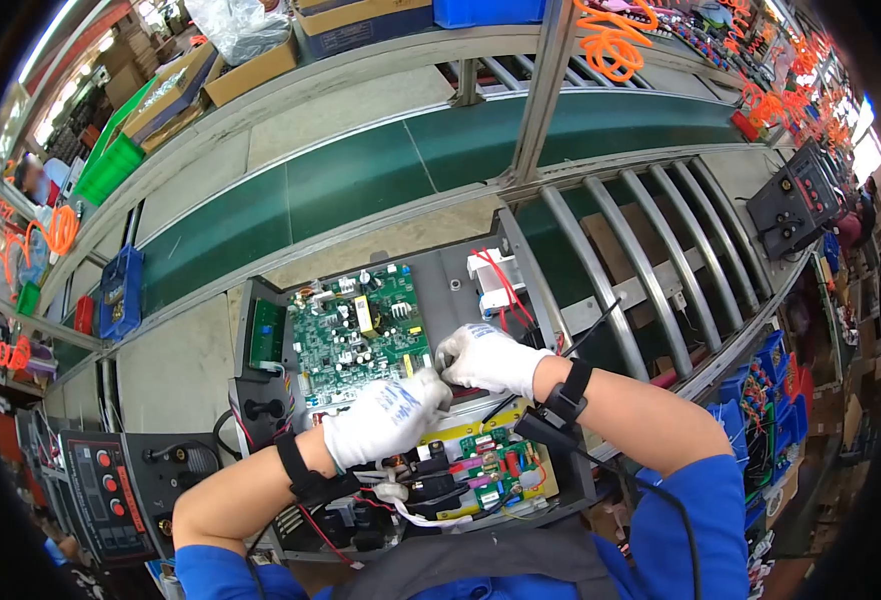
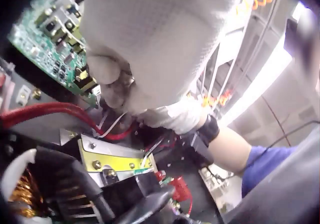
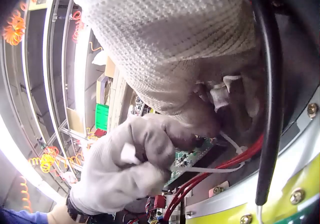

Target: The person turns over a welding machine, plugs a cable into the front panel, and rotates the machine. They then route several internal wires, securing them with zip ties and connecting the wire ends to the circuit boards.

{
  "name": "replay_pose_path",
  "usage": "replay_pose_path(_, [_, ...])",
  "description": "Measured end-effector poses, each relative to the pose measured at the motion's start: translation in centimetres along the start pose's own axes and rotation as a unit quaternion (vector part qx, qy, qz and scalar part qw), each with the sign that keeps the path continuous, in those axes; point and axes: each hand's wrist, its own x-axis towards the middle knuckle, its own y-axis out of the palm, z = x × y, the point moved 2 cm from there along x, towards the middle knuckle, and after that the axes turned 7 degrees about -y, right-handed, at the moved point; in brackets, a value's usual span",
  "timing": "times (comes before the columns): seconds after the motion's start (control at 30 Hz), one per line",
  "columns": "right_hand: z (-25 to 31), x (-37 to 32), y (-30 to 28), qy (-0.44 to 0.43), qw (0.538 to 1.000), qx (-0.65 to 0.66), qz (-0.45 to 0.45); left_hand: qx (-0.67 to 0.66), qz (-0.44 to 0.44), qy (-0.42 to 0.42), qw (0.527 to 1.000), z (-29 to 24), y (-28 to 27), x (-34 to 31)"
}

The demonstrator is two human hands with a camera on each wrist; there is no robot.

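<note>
Both hands wear white knit gloves and meet over the middle of an open metal case (image 1: 450, 285). A thin white cable tie (image 3: 207, 170) runs beside red wires (image 3: 250, 151). My left hand (image 1: 390, 418) has its fingers curled and pinches one end of the tie, with a white tip (image 3: 130, 154) poking out of the fist. The right hand (image 1: 485, 358) pinches the tie's other stretch, close above the wires. A small white piece (image 3: 219, 96) shows between the right fingers. The green circuit board (image 1: 355, 335) lies just beyond the left hand.
Nearer my body, a smaller circuit board (image 1: 500, 465) and a yellow strip (image 2: 117, 161) sit in the case among loose cables. A roller conveyor (image 1: 650, 260) is at the right, and a green belt (image 1: 360, 190) runs behind. A control panel (image 1: 105, 490) stands at the left.
</note>
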Motion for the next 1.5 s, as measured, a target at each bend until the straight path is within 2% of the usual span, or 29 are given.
replay_pose_path(0.07, [0.4, -0.3, -0.1, 0.003, 1.000, -0.019, -0.015, -0.105, -0.072, -0.071, 0.989, 1.2, 0.7, -0.4])
replay_pose_path(0.1, [1.4, -0.9, -0.4, 0.002, 0.999, -0.043, -0.032, -0.209, -0.065, -0.163, 0.962, 0.9, 0.6, -0.4])
replay_pose_path(0.13, [1.7, -1.2, -0.4, 0.001, 0.999, -0.048, -0.026, -0.311, -0.059, -0.250, 0.915, 0.2, 0.5, -0.1])
replay_pose_path(0.17, [2.0, -1.4, -0.4, -0.010, 0.996, -0.086, -0.030, -0.347, -0.058, -0.297, 0.888, -0.3, 0.3, 0.3])
replay_pose_path(0.2, [2.4, -1.6, -0.3, -0.022, 0.992, -0.124, -0.033, -0.379, -0.129, -0.260, 0.879, 1.9, 3.7, 0.6])
replay_pose_path(0.27, [2.9, -1.8, -0.5, -0.008, 0.991, -0.136, 0.001, -0.414, -0.174, -0.263, 0.854, 2.5, 6.1, 1.3])
replay_pose_path(0.33, [2.1, -1.8, -0.8, 0.000, 0.998, -0.061, 0.015, -0.446, -0.202, -0.245, 0.837, 2.3, 6.7, 1.4])
replay_pose_path(0.37, [1.8, -1.9, -0.8, 0.063, 0.997, 0.045, 0.028, -0.417, -0.201, -0.233, 0.855, 2.2, 6.8, 1.3])
replay_pose_path(0.4, [1.3, -1.8, -0.8, 0.064, 0.997, 0.043, 0.029, -0.387, -0.198, -0.220, 0.873, 1.9, 6.5, 1.3])
replay_pose_path(0.47, [-0.3, -1.7, -0.4, 0.086, 0.982, 0.169, 0.019, -0.401, -0.165, -0.246, 0.867, 1.0, 5.7, 0.7])
replay_pose_path(0.5, [-0.3, -1.8, -0.5, 0.080, 0.974, 0.212, 0.029, -0.449, -0.148, -0.259, 0.842, 0.8, 5.6, 0.4])
replay_pose_path(0.53, [-0.4, -1.9, -0.5, 0.081, 0.974, 0.211, 0.030, -0.495, -0.130, -0.272, 0.815, 0.7, 5.6, 0.3])
replay_pose_path(0.63, [-0.7, -1.8, -0.4, 0.067, 0.971, 0.225, 0.049, -0.503, -0.116, -0.274, 0.812, 0.6, 5.4, 0.1])
replay_pose_path(0.7, [-0.9, -1.9, -0.3, 0.047, 0.958, 0.280, 0.048, -0.505, -0.108, -0.282, 0.809, 0.5, 5.2, 0.1])
replay_pose_path(0.83, [-0.6, -2.1, -0.6, 0.091, 0.957, 0.273, 0.048, -0.511, -0.099, -0.275, 0.808, 0.7, 5.6, 0.4])
replay_pose_path(0.93, [-0.5, -2.0, -0.6, 0.082, 0.953, 0.291, 0.023, -0.515, -0.090, -0.280, 0.805, 0.6, 5.5, 0.4])
replay_pose_path(1.2, [0.2, -2.3, -0.7, 0.039, 0.963, 0.264, 0.048, -0.535, -0.117, -0.268, 0.792, 0.2, 5.5, 0.5])
replay_pose_path(1.27, [0.2, -2.1, -0.7, 0.021, 0.960, 0.275, 0.059, -0.528, -0.121, -0.258, 0.800, 0.7, 5.3, 0.6])
replay_pose_path(1.3, [-0.1, -1.9, -0.6, 0.019, 0.954, 0.294, 0.049, -0.493, -0.110, -0.257, 0.824, 1.1, 4.7, 0.6])
replay_pose_path(1.33, [-0.3, -1.8, -1.0, 0.053, 0.963, 0.259, 0.054, -0.467, -0.099, -0.290, 0.829, 0.5, 2.7, 0.4])
replay_pose_path(1.4, [0.7, -1.8, -1.1, 0.071, 0.976, 0.204, 0.037, -0.483, -0.066, -0.304, 0.818, 1.5, 2.2, 0.8])
replay_pose_path(1.43, [1.1, -1.5, -0.6, 0.045, 0.986, 0.161, 0.019, -0.481, -0.064, -0.309, 0.818, 1.6, 2.2, 1.1])
replay_pose_path(1.47, [2.0, -1.7, -0.7, 0.027, 0.998, 0.056, 0.025, -0.437, -0.020, -0.303, 0.847, 1.9, 1.4, 1.2])
replay_pose_path(1.5, [1.9, -1.7, 0.0, -0.016, 0.999, -0.010, -0.028, -0.400, -0.002, -0.316, 0.860, 1.5, 0.4, 1.4])
